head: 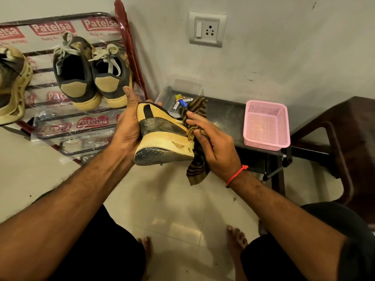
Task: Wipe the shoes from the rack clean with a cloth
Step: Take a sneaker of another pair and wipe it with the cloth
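Observation:
My left hand (pixel 126 126) grips the heel end of a yellow and dark grey shoe (pixel 162 136), held in the air on its side with the sole facing me. My right hand (pixel 211 142) holds a brown striped cloth (pixel 195 110) bunched against the shoe's front part; the toe is hidden behind cloth and hand. A loose end of the cloth hangs below my palm. On the red metal shoe rack (pixel 129 49) at the left sits a pair of dark and tan sneakers (pixel 91 74), heels toward me. One more tan shoe (pixel 12 84) lies at the rack's far left.
A low black table (pixel 229 116) stands behind my hands, bearing a pink plastic basket (pixel 265 124) and a clear tray with batteries (pixel 180 102). A dark brown plastic chair (pixel 345 126) is at the right. A wall socket (pixel 207 29) is above. My bare feet are on the tiled floor.

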`<state>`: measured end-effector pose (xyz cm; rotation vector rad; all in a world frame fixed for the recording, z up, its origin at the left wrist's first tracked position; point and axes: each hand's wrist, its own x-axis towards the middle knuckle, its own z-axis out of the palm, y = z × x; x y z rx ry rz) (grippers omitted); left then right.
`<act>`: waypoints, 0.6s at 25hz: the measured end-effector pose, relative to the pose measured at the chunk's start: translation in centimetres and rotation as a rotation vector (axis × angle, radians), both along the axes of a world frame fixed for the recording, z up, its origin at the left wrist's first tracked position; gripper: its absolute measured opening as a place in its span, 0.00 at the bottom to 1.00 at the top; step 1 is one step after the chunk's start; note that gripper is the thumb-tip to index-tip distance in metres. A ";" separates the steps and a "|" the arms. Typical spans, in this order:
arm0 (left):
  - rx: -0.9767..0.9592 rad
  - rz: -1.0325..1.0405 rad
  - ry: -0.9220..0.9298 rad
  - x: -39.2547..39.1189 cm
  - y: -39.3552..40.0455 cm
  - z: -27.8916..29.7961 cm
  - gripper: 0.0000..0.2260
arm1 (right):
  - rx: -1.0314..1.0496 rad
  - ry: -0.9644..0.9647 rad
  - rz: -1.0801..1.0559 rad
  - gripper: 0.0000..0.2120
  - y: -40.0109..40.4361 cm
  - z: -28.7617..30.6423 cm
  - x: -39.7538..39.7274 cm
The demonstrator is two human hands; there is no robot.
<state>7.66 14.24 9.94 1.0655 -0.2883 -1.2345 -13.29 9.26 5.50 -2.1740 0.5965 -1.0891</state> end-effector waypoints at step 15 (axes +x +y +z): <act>-0.162 -0.079 -0.869 0.6 0.3 1.0 0.27 | 0.445 0.070 0.052 0.05 -3.3 1.2 -1.8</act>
